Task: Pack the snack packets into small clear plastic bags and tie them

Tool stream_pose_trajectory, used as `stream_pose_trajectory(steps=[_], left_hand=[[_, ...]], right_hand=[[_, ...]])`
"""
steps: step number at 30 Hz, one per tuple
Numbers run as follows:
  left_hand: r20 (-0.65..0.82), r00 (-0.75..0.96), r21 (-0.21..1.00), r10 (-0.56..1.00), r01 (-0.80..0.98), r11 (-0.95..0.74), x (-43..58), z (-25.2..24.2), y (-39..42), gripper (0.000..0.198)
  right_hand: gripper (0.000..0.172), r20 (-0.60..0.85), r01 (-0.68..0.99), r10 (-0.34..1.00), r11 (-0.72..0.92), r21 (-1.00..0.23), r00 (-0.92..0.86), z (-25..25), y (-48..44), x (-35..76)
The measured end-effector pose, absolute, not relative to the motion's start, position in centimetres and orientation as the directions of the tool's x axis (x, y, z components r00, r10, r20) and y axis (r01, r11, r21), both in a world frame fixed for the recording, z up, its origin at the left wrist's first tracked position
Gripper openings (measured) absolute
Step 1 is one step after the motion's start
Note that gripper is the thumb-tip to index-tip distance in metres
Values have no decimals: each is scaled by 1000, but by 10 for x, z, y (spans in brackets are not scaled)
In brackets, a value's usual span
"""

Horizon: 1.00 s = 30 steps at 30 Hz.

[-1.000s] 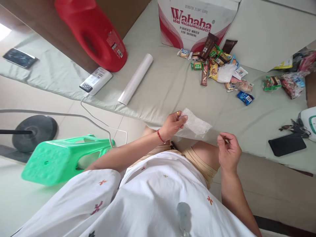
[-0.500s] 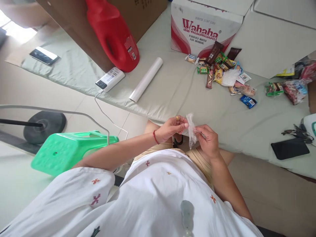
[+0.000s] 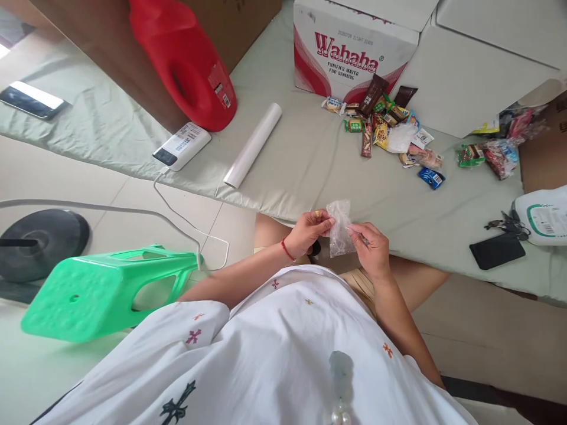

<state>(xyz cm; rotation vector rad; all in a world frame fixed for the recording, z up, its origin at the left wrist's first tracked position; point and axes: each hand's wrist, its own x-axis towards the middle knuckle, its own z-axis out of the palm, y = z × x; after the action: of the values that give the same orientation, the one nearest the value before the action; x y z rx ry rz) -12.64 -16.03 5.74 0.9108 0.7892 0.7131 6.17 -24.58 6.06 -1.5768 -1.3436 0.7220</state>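
Holding plastic bag (image 3: 339, 219) | snacks (image 3: 383, 134) before carton (image 3: 341, 52) | roll (image 3: 253, 145) near red jug (image 3: 204, 65)

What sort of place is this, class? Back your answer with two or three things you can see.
Probably a room in a home, though I can't be certain. Wrapped snacks lie on a cloth-covered surface, with keys to one side and a green plastic stool nearby.

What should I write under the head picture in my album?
Left hand and right hand holding clear plastic, snacks beyond.
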Motion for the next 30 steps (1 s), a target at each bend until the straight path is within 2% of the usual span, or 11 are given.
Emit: stream_pose_trajectory(steps=[3,6,9,12,16,19,22,25,30], left_hand=[[-315,531,808,787,-285,516,-132,47,-153,53],[-320,520,757,792,-362,544,-140,41,-146,53],[-335,500,711,798,-422,562,-147,39,-140,55],[-348,474,748,809,-379,545,-148,42,-140,59],[-425,484,821,765,-150,550,-135,50,-153,66],[-485,453,826,748,-42,561,-120,54,-160,61],[-546,486,778,682,-7,628,-109,54,-159,51],[-528,573,746,626,-40,665,-106,53,-153,48],[-437,473,764,765,-255,593,-109,49,-138,55]], right_hand=[[28,-36,133,889,-109,-985,457,58,-239,59],[42,-237,-216,788,-134,-967,568,54,-231,61],[50,-341,-360,742,-144,-922,577,51,-226,67],[52,-315,-307,728,-150,-940,610,50,-226,73],[46,-188,-156,768,-116,-981,612,55,-226,72],[43,-145,-143,795,-74,-987,589,62,-223,65],[43,-129,-176,809,-33,-984,574,67,-220,62],[45,-137,-180,791,-35,-983,597,66,-219,68],[47,-205,-216,654,-65,-974,728,57,-225,96]])
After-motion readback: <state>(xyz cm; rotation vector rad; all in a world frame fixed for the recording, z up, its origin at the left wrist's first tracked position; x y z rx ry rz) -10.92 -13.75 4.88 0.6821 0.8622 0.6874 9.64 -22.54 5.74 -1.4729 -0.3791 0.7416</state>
